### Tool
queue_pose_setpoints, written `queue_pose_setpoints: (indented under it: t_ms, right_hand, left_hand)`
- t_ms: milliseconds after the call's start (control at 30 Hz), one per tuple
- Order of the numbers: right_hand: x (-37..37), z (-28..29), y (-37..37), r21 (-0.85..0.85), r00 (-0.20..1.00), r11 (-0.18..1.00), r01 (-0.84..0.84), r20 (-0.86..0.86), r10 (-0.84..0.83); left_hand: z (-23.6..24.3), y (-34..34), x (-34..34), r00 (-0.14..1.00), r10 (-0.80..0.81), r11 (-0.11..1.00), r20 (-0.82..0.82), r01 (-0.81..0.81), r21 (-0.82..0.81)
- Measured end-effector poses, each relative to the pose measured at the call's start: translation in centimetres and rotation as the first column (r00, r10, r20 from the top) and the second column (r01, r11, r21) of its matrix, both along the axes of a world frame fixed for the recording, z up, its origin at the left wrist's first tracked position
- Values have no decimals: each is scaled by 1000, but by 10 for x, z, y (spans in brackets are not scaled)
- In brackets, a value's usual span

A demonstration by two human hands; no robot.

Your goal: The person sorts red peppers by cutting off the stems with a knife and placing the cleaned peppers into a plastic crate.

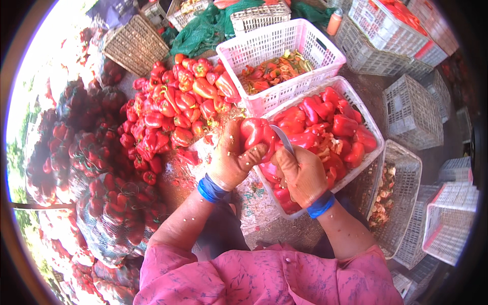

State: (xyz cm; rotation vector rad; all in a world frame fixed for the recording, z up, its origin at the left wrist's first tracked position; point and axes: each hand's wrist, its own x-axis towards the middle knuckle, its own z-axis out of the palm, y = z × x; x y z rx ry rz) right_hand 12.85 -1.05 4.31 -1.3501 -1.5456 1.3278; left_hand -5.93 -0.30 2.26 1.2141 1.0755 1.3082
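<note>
While pepper (257, 134) in LH (229, 158), knife (282, 138) in RH (304, 175).

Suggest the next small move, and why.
Probably ease the curved silvery metal knife in the right hand toward the glossy red bell pepper: the left hand holds it, and the knife sits near its edge, though contact is unclear.

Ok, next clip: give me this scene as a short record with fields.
left hand: holds a red pepper
right hand: grips a knife, blade at the pepper's edge; contact unclear
front crate: white, filled with red peppers
crate behind: white and pink, pepper scraps inside
left side: loose pepper pile, net sacks of peppers
</note>
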Motion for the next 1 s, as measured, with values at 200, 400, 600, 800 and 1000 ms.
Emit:
queue_pose_setpoints:
  t_ms: [200,400,600,800,1000]
  right_hand:
    - [24,4,-6,113,991,990,91,91,-101]
    - [50,-9,0,191,980,980,59,176,-93]
    - [52,-2,1,180,950,983,34,299,-88]
    - [34,3,-1,161,913,978,131,366,-183]
    - [24,1,8,139,923,986,89,360,-134]
  left_hand:
    - [9,-8,53,982,165,983,-95,-156,99]
    - [-25,-3,75,900,310,925,-307,-211,315]
    - [-37,13,80,935,257,957,-244,-210,200]
    - [-51,22,72,841,401,883,-363,-249,398]
    - [-20,20,63,712,406,889,-573,-161,429]
